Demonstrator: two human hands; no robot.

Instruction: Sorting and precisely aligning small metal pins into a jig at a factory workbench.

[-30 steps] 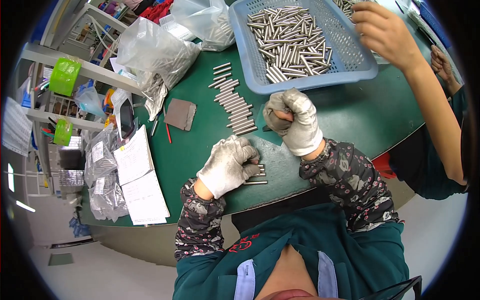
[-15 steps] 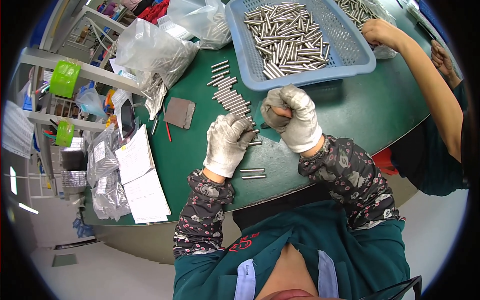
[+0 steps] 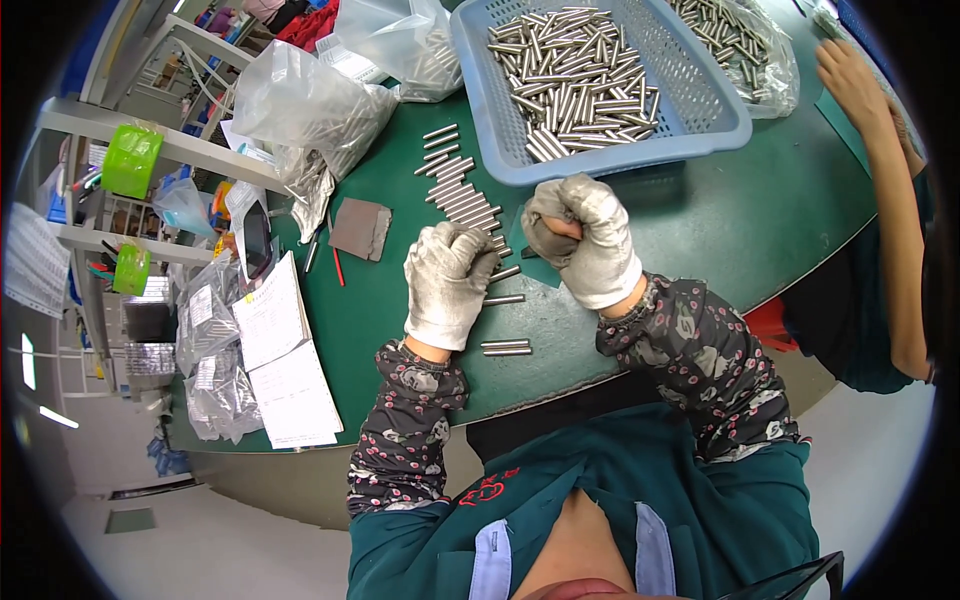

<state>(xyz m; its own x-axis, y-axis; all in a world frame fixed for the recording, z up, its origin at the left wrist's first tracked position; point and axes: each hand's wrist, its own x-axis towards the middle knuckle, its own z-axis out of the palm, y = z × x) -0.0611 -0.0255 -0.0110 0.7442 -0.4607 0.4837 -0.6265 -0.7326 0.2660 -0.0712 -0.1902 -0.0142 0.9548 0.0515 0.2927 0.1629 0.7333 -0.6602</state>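
Note:
My left hand (image 3: 445,285), in a whitish glove, has its fingers curled down at the near end of a slanting row of metal pins (image 3: 463,200). One tilted metal pin (image 3: 506,273) sticks out from beside its fingertips. Closer to me lie a single pin (image 3: 503,299) and a pair of pins (image 3: 507,351) side by side. My right hand (image 3: 585,240), in a glove with greyed fingers, is closed in a fist below the basket. Whatever it grips is hidden. A small dark piece (image 3: 528,252) shows beside that fist, above a teal sheet (image 3: 545,270).
A blue plastic basket (image 3: 735,135) full of pins stands at the far side. Bags of pins (image 3: 310,100) are at the far left, and another bag (image 3: 775,90) is right of it. Papers (image 3: 290,380) and a brown square pad (image 3: 359,229) lie left. A co-worker's hand (image 3: 850,85) is at right.
My left hand has shifted slightly left. Pins near its fingertips have moved toward me, and the nearest pair has come closer together. The co-worker's hand has moved right, off the bag. My right fist barely moved.

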